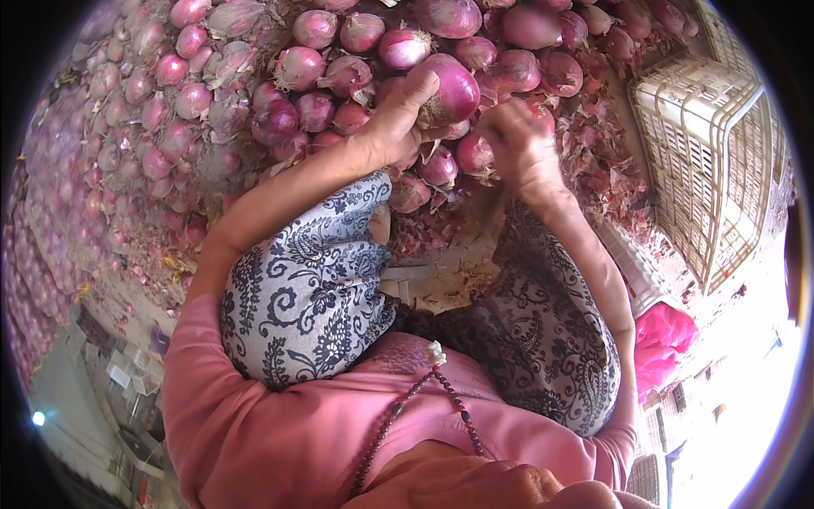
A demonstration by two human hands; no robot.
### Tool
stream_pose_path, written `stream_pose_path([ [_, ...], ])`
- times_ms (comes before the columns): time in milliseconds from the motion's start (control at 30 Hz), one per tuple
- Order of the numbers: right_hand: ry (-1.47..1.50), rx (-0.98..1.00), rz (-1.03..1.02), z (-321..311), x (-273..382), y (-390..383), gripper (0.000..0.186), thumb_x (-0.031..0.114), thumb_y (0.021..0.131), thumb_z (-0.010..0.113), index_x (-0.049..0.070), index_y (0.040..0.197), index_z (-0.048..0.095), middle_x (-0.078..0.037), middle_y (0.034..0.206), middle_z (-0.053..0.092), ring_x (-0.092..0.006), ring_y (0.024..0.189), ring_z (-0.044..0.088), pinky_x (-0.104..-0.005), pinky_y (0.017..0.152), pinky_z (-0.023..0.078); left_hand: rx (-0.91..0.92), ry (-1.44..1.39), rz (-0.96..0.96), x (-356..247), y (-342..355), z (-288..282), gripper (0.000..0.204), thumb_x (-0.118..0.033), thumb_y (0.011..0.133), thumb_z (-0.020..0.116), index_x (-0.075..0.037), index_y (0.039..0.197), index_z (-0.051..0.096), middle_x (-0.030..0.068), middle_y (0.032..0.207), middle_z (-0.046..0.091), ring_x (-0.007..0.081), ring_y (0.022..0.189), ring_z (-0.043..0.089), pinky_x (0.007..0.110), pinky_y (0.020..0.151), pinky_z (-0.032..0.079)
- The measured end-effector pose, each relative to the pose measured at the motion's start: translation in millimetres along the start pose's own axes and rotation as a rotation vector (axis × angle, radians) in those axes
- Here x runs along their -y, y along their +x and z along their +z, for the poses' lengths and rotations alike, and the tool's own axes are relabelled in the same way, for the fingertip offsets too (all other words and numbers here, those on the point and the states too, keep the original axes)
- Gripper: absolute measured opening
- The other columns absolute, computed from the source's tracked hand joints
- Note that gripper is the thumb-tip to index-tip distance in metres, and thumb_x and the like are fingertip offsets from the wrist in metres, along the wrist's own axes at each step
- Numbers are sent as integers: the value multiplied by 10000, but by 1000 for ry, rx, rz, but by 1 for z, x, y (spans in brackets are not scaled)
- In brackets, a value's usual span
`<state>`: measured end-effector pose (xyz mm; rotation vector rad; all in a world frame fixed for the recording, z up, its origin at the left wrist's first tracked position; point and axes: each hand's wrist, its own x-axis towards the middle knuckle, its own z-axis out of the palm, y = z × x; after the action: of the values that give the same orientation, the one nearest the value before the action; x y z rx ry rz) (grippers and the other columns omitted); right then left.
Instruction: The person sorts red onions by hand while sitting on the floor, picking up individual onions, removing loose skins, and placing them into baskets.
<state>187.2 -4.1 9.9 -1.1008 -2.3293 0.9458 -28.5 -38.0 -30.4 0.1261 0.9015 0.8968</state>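
Dozens of red onions lie in a heap (315,29) before a seated person, and one large onion (460,89) is held above its near part by the left hand (392,131). The thumb lies along the near side of that onion, with the other fingers mostly hidden beneath it; its shiny purple skin faces up and to the right. Just beside it is the right hand (523,151), its fingers bent inward and blurred; whether they pinch anything, I cannot tell. Onions crowd close under both hands, so there is little bare space around them.

Dry, dusty stalks (231,68) tangle among the onions at the upper left, and a larger spread of onions (72,212) runs out to the left rim. Loose skins (604,161) litter the ground to the right of the heap, with more peelings (424,233) between the knees.

A pale slatted crate (691,153) stands tilted at the right, well apart from the right hand, and part of another crate (733,38) shows behind it. Nearer the person, a pink bag (661,343) lies beyond the right forearm. Patterned trousers (305,288) cover both raised knees, which flank the space below the hands. A bead necklace (394,411) hangs over the pink shirt (229,407). Glare washes out the lower right.
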Motion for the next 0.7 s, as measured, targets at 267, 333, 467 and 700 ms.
stream_pose_path([
  [267,30,-53,198,-1,25,4,1149,293,658,910,117,1533,185,-262,1454,315,-412,1295,448,-473,1057,458,-46,963,556,-8,-6,30,838,-446,860,750,23,1391,302,191,1270,527,258,1140,579,355,915,514],
  [333,201,-34,394,-14,9,10,1066,385,679,894,61,1485,277,-253,1387,410,-370,1275,479,-448,1052,455,68,819,456,-4,-10,35,689,-350,907,716,6,1377,358,207,1303,505,264,1142,582,353,889,525],
  [467,790,15,669,-25,1,-4,969,480,756,824,0,1443,337,-211,1325,511,-286,1240,515,-410,983,494,117,890,465,-3,-8,33,580,-332,919,706,-42,1346,441,137,1199,576,209,1006,635,336,805,545],
  [700,1400,24,684,-22,-3,-20,882,471,837,746,14,1472,339,-133,1397,494,-256,1265,506,-416,1076,406,207,1057,383,-31,2,28,222,-243,946,676,-68,1071,622,-14,940,648,62,882,617,270,771,524],
])
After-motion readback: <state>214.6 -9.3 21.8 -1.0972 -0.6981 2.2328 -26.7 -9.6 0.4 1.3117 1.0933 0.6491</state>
